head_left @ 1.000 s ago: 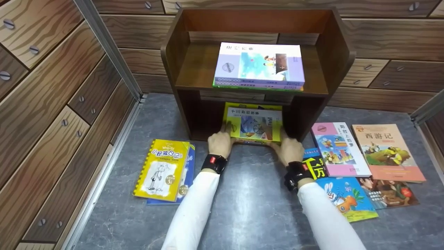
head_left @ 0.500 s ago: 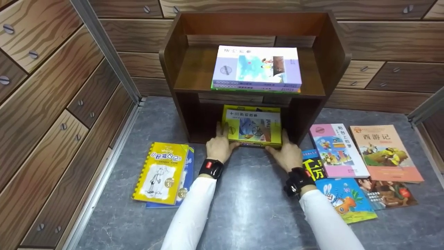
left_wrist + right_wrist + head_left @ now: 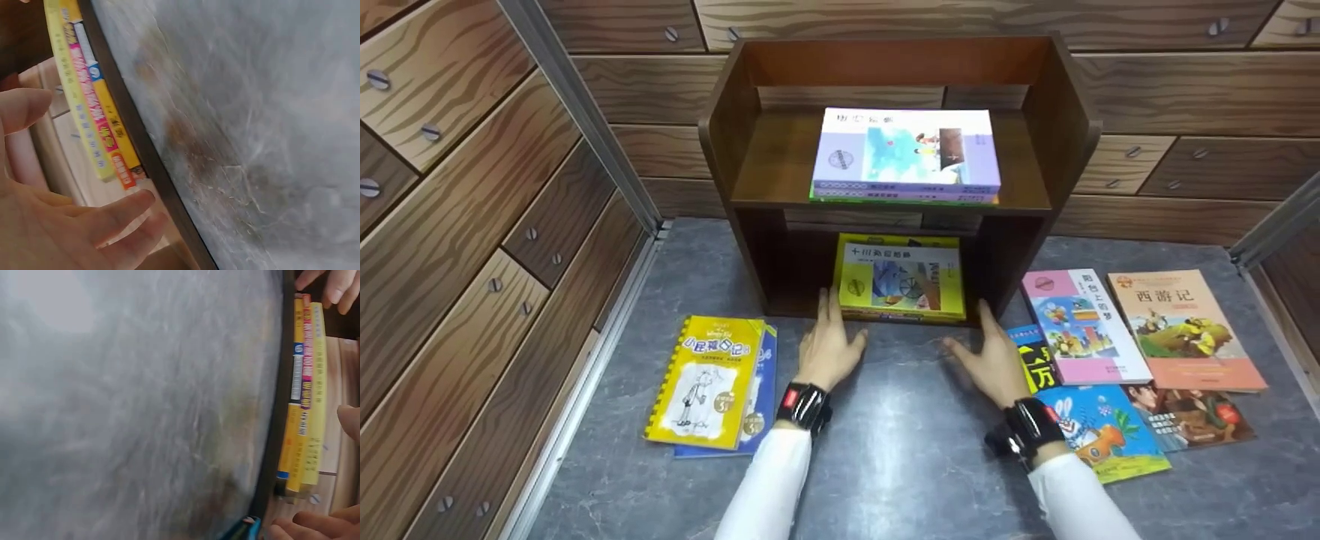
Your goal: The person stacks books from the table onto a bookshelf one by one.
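Note:
A stack of yellow-covered books (image 3: pixel 901 281) lies flat on the lower shelf of a dark brown bookshelf (image 3: pixel 716 150). Its spines face out, as the left wrist view shows on the yellow spine (image 3: pixel 79 95). Just in front of the stack's left corner is my left hand (image 3: pixel 831 349), fingers straight and thumb spread, holding nothing. My right hand (image 3: pixel 991 361) is in front of the right corner, its index finger extended toward the shelf's side panel and its thumb apart. In the right wrist view the same stack (image 3: pixel 308 382) sits between the two hands.
White-and-purple books (image 3: pixel 907 154) are piled on the upper shelf. Left on the grey floor, a yellow spiral-look book (image 3: pixel 705 382) overlaps a blue book (image 3: pixel 761 397). To the right lie a pink-and-white book (image 3: pixel 1084 326), an orange book (image 3: pixel 1185 330), a blue rabbit book (image 3: pixel 1110 435) and others.
Both hands have let go of the yellow stack's sides and drawn back toward me, slightly apart. The stack stays on the lower shelf. The head view has shifted a little.

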{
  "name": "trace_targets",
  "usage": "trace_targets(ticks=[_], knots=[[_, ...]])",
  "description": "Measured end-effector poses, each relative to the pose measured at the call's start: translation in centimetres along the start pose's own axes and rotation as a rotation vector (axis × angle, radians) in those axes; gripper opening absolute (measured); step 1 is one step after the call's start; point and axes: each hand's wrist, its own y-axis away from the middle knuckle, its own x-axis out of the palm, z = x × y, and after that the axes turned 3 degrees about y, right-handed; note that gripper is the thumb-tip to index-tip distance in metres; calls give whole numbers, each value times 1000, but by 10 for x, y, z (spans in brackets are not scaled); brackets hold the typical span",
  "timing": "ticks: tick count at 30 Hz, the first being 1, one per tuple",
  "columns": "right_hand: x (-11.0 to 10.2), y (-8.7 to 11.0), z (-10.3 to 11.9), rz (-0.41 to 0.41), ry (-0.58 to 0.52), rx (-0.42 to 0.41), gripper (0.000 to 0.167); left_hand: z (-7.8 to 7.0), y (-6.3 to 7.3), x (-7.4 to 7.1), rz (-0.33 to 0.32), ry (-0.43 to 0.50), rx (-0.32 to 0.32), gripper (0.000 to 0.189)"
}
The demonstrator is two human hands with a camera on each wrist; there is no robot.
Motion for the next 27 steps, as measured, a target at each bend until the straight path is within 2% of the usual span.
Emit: trace_targets(ticks=[6,10,14,19,22,25,27], knots=[[-17,26,0,-31,-12,-16,90,2,34,-15,-19,76,32,92],[-26,48,-3,-41,-17,-21,87,8,52,-31,-58,64,52,91],[-31,71,-11,-48,-13,-9,85,23,69,-49,-144,29,94,88],[-35,93,-18,-16,31,48,85,50,85,-69,-241,4,117,80],[-38,102,-20,19,63,101,85,68,90,-81,-268,-42,80,74],[-40,110,-21,48,95,141,87,86,95,-93,-229,-93,-29,71],[-40,114,-22,62,114,157,88,99,99,-102,-181,-114,-121,72]])
